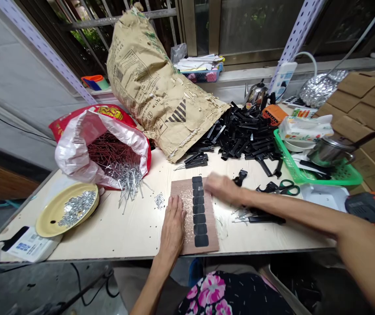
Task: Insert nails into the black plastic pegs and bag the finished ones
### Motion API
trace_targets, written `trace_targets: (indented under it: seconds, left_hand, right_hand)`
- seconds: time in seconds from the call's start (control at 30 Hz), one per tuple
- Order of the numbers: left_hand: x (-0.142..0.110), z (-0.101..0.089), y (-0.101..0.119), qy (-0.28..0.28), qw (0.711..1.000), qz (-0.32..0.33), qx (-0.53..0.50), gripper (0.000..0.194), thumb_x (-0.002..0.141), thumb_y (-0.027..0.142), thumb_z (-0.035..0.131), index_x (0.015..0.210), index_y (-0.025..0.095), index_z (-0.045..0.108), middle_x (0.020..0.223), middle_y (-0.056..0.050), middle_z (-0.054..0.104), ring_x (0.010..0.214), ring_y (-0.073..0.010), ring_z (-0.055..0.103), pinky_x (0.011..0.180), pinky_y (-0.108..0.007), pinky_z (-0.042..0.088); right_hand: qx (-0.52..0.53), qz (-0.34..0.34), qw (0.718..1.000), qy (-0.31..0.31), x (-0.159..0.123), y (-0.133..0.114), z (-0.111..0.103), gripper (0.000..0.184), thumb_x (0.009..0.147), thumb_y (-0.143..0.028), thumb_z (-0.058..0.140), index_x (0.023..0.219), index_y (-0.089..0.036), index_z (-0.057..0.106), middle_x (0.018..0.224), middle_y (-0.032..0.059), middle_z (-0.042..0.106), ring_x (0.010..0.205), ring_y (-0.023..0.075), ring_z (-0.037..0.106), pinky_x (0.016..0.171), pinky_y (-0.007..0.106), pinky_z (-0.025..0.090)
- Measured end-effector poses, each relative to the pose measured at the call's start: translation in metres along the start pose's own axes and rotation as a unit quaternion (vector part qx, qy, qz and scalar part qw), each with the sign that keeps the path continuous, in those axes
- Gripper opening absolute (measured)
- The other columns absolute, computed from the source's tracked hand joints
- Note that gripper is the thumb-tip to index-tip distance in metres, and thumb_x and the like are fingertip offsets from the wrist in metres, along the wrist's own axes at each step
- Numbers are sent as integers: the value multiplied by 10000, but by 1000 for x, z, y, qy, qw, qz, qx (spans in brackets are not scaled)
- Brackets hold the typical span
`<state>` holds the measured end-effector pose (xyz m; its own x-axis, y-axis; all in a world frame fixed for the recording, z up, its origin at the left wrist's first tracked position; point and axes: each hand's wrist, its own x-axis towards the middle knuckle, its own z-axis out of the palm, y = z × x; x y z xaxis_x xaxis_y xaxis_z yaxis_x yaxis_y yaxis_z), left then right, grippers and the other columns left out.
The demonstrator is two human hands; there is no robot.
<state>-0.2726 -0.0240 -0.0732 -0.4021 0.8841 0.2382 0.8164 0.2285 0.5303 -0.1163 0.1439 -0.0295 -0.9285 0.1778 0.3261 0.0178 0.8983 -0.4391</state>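
A wood-grain board (pixel 210 238) lies flat on the tabletop (pixel 135 229) at its near edge, with a row of black squares (pixel 201 240) running from twelve to six o'clock along it. The left hand (pixel 171 225) rests flat across the board's nine o'clock side, fingers extended and grasping nothing. The right hand (pixel 222 189) is at the row's far end, towards one o'clock, its fingers bent. A small pile of metal bits (pixel 159 201) lies just beside the board at ten o'clock; black parts with metal rods (pixel 266 218) lie at three o'clock.

For good work here, the left palm should probably bear down evenly so that the board cannot slide, with its fingertips clear of the squares, while the right hand treats one square at a time.

Motion blurs the right hand: whether it grasps anything, or touches the board, cannot be told. It also obscures the board's far corner. The pale specks beside the row may be wear or loose crumbs.
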Motion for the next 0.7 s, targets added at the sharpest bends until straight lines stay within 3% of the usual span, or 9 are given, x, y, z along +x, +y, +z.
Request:
trace_targets:
  seconds: [0.1, 0.13, 0.27, 0.37, 0.43, 0.57, 0.7]
  left_hand:
    - [0, 0, 1, -2, 1000, 0, 6, 439, 938, 265, 337, 1354, 159, 429, 1465, -133, 365, 1395, -244, 217, 1120, -489, 247]
    - [0, 0, 1, -2, 1000, -1, 6, 438, 938, 268, 338, 1351, 154, 435, 1465, -135, 366, 1396, -245, 216, 1121, -487, 245]
    - [0, -1, 4, -2, 1000, -9, -6, 445, 939, 286, 336, 1349, 149, 440, 1468, -136, 361, 1399, -242, 209, 1123, -482, 240]
    - [0, -1, 5, 3, 1000, -15, -22, 445, 939, 298, 336, 1348, 165, 445, 1463, -123, 375, 1397, -239, 216, 1123, -486, 234]
    - [0, -2, 6, 3, 1000, -18, -25, 446, 936, 307, 344, 1349, 172, 446, 1465, -117, 371, 1398, -238, 215, 1126, -488, 227]
    - [1, -2, 6, 1, 999, -17, -34, 452, 935, 313, 347, 1356, 176, 441, 1469, -111, 367, 1399, -237, 212, 1131, -480, 222]
    - [-1, 0, 2, 6, 999, -11, -32, 457, 935, 302, 351, 1372, 187, 417, 1479, -102, 351, 1401, -234, 205, 1135, -474, 219]
  right_hand:
    - [14, -141, 987, -82, 1, -3, -4, 218, 935, -158, 416, 778, -194, 562, 717, -20, 529, 700, 105, 475, 509, 193, 395]
    - [4, -157, 983, -93, 2, -2, -5, 235, 937, -136, 394, 777, -183, 560, 727, -11, 533, 711, 107, 478, 509, 194, 386]
    - [-30, -92, 992, -78, 5, 0, -5, 381, 971, -113, 224, 828, -129, 576, 769, 16, 538, 680, 92, 454, 524, 197, 359]
    - [-30, -118, 988, -92, -2, -2, -1, 279, 959, -156, 353, 801, -144, 583, 774, 16, 547, 728, 115, 454, 521, 203, 354]
    - [-24, -92, 992, -78, -7, -1, -3, 224, 950, -203, 415, 826, -152, 595, 808, 26, 563, 770, 129, 464, 570, 219, 384]
    - [-14, -23, 998, -59, -16, 12, -20, 241, 957, -294, 422, 886, -177, 620, 838, 34, 585, 820, 139, 487, 643, 243, 396]
    - [-41, 1, 993, -108, -35, 25, -50, 279, 957, -300, 423, 816, -205, 644, 781, 37, 599, 764, 146, 501, 579, 264, 343]
